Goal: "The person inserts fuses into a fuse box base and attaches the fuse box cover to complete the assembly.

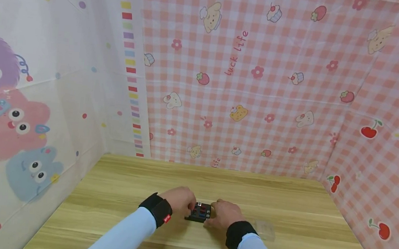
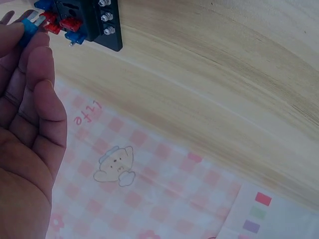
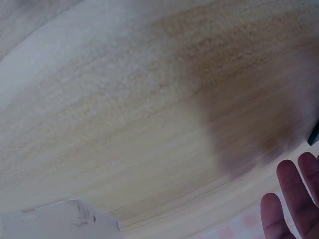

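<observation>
A black fuse block [image 1: 197, 219] lies on the table between my hands, with red and blue blade fuses in it and a row of metal screw terminals [image 2: 107, 17] along one edge. My left hand [image 1: 180, 201] is at its left end. In the left wrist view the thumb and fingertips pinch a blue blade fuse [image 2: 29, 31], its metal prongs pointing towards the block and close to a red fuse [image 2: 71, 24]. At the opposite end, my right hand [image 1: 226, 215] holds the block between thumb and fingers. The right wrist view shows only some fingers and a dark corner of the block [image 3: 314, 135].
A clear plastic cover [image 1: 265, 230] lies on the table to the right, beside my right wrist. The wooden table [image 1: 137, 174] meets a pink checked cloth [image 1: 278, 132] at the back. Patterned cloths also hang at the left and right sides.
</observation>
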Tool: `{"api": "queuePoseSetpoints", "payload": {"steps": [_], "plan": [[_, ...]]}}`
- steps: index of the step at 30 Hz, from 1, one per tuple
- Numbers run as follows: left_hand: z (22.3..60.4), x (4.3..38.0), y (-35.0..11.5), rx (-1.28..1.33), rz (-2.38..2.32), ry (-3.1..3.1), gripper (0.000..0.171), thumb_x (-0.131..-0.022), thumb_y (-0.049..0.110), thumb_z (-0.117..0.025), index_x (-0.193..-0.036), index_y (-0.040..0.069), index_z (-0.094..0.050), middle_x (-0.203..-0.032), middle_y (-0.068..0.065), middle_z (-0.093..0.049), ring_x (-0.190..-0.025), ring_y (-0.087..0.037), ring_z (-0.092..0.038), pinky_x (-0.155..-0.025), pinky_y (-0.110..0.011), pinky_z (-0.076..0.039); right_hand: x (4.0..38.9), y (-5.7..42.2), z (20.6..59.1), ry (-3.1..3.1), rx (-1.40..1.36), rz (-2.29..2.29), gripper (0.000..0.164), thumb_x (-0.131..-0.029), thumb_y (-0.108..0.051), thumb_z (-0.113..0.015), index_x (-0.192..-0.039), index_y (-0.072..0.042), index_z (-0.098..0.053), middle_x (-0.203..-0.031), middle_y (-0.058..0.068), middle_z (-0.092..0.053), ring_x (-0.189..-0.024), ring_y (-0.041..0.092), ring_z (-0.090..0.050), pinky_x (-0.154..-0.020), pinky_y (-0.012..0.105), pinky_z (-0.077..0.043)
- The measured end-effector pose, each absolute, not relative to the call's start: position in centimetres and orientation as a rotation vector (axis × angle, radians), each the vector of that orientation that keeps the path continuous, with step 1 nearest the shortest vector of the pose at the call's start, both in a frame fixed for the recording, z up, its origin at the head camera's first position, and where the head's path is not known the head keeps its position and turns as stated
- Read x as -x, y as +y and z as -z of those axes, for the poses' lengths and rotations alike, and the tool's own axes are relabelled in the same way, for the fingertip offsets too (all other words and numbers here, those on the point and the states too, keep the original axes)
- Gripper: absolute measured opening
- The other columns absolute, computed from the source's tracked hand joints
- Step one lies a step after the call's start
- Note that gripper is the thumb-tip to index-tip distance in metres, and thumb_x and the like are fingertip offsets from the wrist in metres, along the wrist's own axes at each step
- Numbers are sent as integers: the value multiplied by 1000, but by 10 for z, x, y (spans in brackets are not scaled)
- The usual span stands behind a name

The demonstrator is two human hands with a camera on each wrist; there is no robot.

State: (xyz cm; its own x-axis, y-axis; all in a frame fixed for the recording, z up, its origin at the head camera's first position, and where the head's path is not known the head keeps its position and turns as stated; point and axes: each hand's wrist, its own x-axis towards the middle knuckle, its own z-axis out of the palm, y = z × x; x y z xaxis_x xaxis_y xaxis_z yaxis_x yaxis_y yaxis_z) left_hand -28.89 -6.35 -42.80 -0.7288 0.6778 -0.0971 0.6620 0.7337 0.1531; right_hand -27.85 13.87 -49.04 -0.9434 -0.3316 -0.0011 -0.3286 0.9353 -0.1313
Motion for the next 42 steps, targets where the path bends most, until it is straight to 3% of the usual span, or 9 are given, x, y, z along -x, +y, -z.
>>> {"api": "queuePoseSetpoints", "payload": {"steps": [10,22,42], "plan": [[429,298,-66,-1110,-194,2818,12,-85,12,-76,-76,16,-70,-68,11,-55,-63,-6,-50,-62,-23,-43,278,135,489,3063,528,205,66,-73,-51,-84,-121,-7,-68,-110,8,-68,-98,25,-65,-87,43,-51],[432,307,-66,-1150,-204,2853,9,-86,11,-75,-78,14,-71,-67,10,-56,-61,-5,-49,-60,-22,-43,278,131,491,3082,596,195,58,-73,-49,-85,-113,-9,-70,-90,-1,-63,-79,15,-60,-76,39,-52],[435,313,-61,-1137,-245,2903,7,-89,14,-74,-82,15,-75,-73,10,-63,-66,-4,-54,-67,-24,-49,278,131,494,3109,647,176,54,-74,-48,-84,-110,-10,-71,-90,-1,-65,-79,14,-61,-74,37,-51]]}}
